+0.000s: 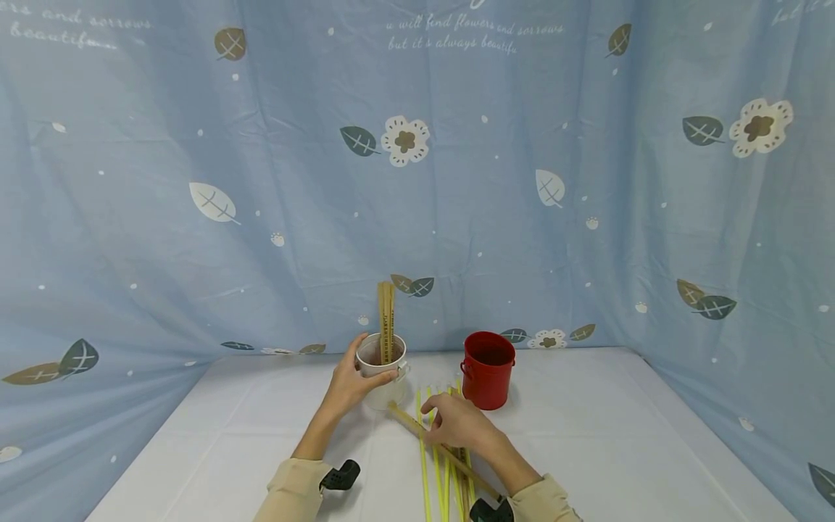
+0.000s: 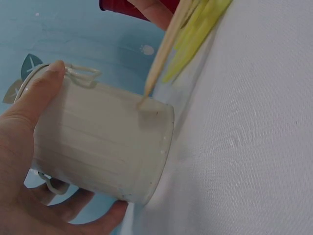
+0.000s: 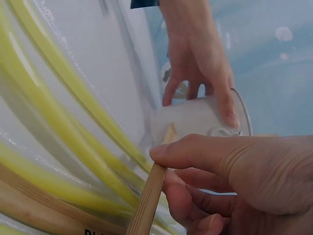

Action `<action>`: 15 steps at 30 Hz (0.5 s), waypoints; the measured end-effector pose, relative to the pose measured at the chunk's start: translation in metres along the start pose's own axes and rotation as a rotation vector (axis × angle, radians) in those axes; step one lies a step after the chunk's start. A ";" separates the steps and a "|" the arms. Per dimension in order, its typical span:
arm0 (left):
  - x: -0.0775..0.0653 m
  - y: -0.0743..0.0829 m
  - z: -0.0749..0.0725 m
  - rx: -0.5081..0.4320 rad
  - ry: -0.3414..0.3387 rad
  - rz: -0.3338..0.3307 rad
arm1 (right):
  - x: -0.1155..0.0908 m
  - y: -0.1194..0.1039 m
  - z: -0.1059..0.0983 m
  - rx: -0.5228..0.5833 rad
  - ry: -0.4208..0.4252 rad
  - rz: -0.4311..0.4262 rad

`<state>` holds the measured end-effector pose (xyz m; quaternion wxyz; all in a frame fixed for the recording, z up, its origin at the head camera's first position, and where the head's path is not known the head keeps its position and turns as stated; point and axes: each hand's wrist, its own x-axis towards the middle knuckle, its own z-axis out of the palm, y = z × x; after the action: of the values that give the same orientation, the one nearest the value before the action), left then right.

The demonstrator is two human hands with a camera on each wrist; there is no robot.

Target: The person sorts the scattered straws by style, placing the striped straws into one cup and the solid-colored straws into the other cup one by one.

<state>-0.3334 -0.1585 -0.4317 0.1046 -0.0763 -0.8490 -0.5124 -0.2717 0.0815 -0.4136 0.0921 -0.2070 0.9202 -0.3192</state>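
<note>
My left hand (image 1: 346, 388) grips a small white metal bucket (image 2: 98, 137), thumb on the near side by the rim and fingers round the other side. A bundle of wooden chopsticks (image 1: 386, 312) stands upright in it. Between thumb and fingers my right hand (image 1: 464, 423) pinches one wooden chopstick (image 3: 151, 196). It slants over the table, its thin tip near the lower part of the bucket; whether it touches is unclear. Beneath that hand lie several thin yellow sticks (image 1: 424, 471) with clear ends, and more wood among them (image 3: 44, 205), partly hidden.
A red metal bucket (image 1: 487, 377) stands right of the white one, beyond my right hand. White cloth covers the table (image 1: 587, 435). A blue curtain (image 1: 457, 217) with leaves and flowers hangs behind the table's far edge.
</note>
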 end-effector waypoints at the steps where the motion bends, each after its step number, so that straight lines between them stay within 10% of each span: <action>1: 0.000 0.000 0.000 -0.001 0.000 0.000 | 0.000 0.000 -0.001 0.001 0.009 -0.005; 15: 0.000 -0.001 0.000 -0.019 -0.011 0.013 | -0.002 -0.001 -0.007 0.003 0.091 0.003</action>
<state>-0.3333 -0.1590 -0.4321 0.1027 -0.0857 -0.8442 -0.5191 -0.2722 0.0857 -0.4076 0.0508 -0.1909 0.9232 -0.3296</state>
